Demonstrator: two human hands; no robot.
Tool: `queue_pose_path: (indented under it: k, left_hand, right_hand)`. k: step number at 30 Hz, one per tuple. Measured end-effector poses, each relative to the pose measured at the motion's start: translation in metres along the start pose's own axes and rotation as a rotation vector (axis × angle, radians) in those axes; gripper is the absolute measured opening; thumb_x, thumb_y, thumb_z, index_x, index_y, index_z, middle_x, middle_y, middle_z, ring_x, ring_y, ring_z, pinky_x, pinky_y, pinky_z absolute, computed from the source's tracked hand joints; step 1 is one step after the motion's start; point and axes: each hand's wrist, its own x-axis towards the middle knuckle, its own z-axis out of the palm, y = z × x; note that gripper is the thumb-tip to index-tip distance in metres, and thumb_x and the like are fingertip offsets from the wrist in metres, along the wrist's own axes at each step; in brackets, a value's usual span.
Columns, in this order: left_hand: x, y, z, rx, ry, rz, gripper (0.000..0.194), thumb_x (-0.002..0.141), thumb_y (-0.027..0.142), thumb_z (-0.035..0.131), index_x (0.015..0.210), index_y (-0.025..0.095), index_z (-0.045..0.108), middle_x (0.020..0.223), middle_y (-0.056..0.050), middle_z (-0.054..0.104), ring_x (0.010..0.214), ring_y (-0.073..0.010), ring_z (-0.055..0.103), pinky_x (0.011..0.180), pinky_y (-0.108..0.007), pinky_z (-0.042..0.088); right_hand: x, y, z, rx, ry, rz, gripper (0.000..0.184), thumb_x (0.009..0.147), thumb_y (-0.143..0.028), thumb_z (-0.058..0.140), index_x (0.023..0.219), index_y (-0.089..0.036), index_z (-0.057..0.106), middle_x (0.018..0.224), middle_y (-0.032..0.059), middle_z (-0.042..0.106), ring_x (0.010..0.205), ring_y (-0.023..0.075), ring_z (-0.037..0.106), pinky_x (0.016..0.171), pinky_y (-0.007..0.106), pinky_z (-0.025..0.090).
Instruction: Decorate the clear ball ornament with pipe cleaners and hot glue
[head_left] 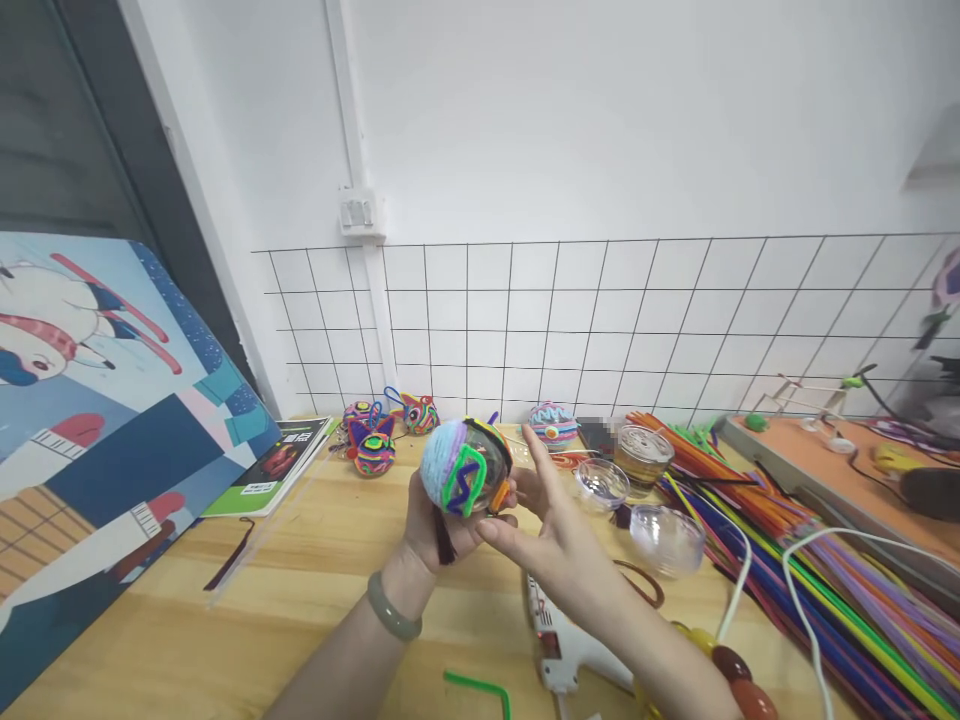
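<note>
My left hand (431, 525), with a bracelet at its wrist, holds a decorated ball (459, 470) from below. Light blue and purple fuzzy strips cover one side, with a green and blue zigzag patch; the other side is bare and see-through. A dark tassel (445, 540) hangs beneath it. Close on the ball's right, my right hand (551, 520) is open, index finger raised and thumb stretched toward it; whether its hidden fingers touch the ball I cannot tell. Under my right forearm lies a white glue gun (555, 640). A bent green pipe cleaner (480, 683) is at the front edge.
Several finished fuzzy balls (373, 450) sit near the wall, another (553, 427) behind my right hand. Clear plastic half-shells (667, 540) and a round tub (643, 455) stand right, beside bundled pipe cleaners (795, 540) and a white cable (795, 590). Left are a book (262, 480) and illustrated board (150, 450).
</note>
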Motion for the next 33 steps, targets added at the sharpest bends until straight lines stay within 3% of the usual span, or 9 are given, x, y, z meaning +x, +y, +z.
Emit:
queue_pose_path:
  k: [7, 12, 16, 20, 23, 28, 33]
  left_hand:
    - [0.0, -0.008, -0.013, 0.048, 0.032, -0.059, 0.072, 0.055, 0.066, 0.068, 0.106, 0.015, 0.068, 0.109, -0.015, 0.068, 0.118, -0.0384, 0.051, 0.096, -0.048, 0.038]
    - [0.003, -0.008, -0.016, 0.055, 0.035, -0.098, 0.074, 0.057, 0.062, 0.073, 0.113, 0.013, 0.065, 0.113, -0.016, 0.068, 0.117, -0.0375, 0.053, 0.098, -0.049, 0.037]
    - [0.007, -0.008, -0.011, 0.095, 0.042, -0.056, 0.061, 0.067, 0.056, 0.072, 0.112, 0.016, 0.066, 0.109, -0.012, 0.07, 0.112, -0.0313, 0.058, 0.097, -0.044, 0.039]
    - [0.011, -0.01, -0.005, 0.194, 0.127, 0.0, 0.049, 0.072, 0.056, 0.069, 0.103, 0.017, 0.069, 0.103, -0.01, 0.072, 0.099, -0.0264, 0.063, 0.085, -0.036, 0.046]
    - [0.013, -0.01, -0.005, 0.305, 0.203, 0.044, 0.05, 0.072, 0.058, 0.068, 0.102, 0.017, 0.068, 0.095, -0.01, 0.073, 0.089, -0.0249, 0.065, 0.079, -0.036, 0.047]
    - [0.016, -0.003, -0.005, 0.43, 0.307, 0.202, 0.044, 0.077, 0.043, 0.069, 0.113, 0.02, 0.061, 0.098, -0.007, 0.069, 0.089, -0.0197, 0.062, 0.08, -0.032, 0.046]
    - [0.008, 0.002, 0.013, 0.783, 0.663, 0.706, 0.017, 0.076, 0.031, 0.071, 0.09, 0.023, 0.066, 0.091, -0.002, 0.064, 0.09, -0.0173, 0.056, 0.085, -0.03, 0.04]
  right_hand:
    - [-0.005, 0.004, 0.003, 0.249, -0.015, -0.004, 0.122, 0.069, -0.048, 0.076, 0.152, -0.019, -0.008, 0.126, 0.0154, 0.057, 0.117, 0.0281, 0.056, 0.098, 0.044, 0.046]
    - [-0.004, 0.013, -0.006, 0.234, 0.0, -0.029, 0.115, 0.071, -0.041, 0.078, 0.153, -0.022, -0.002, 0.138, 0.015, 0.049, 0.128, 0.0261, 0.047, 0.109, 0.045, 0.034]
    - [0.002, 0.013, -0.016, 0.251, -0.006, -0.052, 0.111, 0.074, -0.039, 0.076, 0.153, -0.021, 0.0, 0.146, 0.0157, 0.042, 0.134, 0.0248, 0.042, 0.111, 0.043, 0.033]
    - [0.006, 0.008, -0.023, 0.152, 0.054, -0.023, 0.109, 0.072, -0.042, 0.076, 0.152, -0.017, 0.007, 0.149, 0.0162, 0.039, 0.14, 0.0247, 0.033, 0.112, 0.041, 0.033]
    - [0.007, 0.006, -0.025, 0.157, 0.066, -0.017, 0.109, 0.073, -0.045, 0.074, 0.153, -0.02, 0.004, 0.148, 0.0156, 0.041, 0.137, 0.0255, 0.038, 0.111, 0.044, 0.035]
    - [0.01, 0.009, -0.03, 0.159, 0.159, -0.053, 0.107, 0.074, -0.044, 0.074, 0.153, -0.025, 0.004, 0.146, 0.0162, 0.042, 0.13, 0.029, 0.047, 0.108, 0.051, 0.036]
    - [0.016, 0.014, -0.043, 0.048, 0.296, -0.133, 0.103, 0.075, -0.045, 0.073, 0.152, -0.024, 0.007, 0.146, 0.0177, 0.04, 0.133, 0.0295, 0.042, 0.11, 0.053, 0.031]
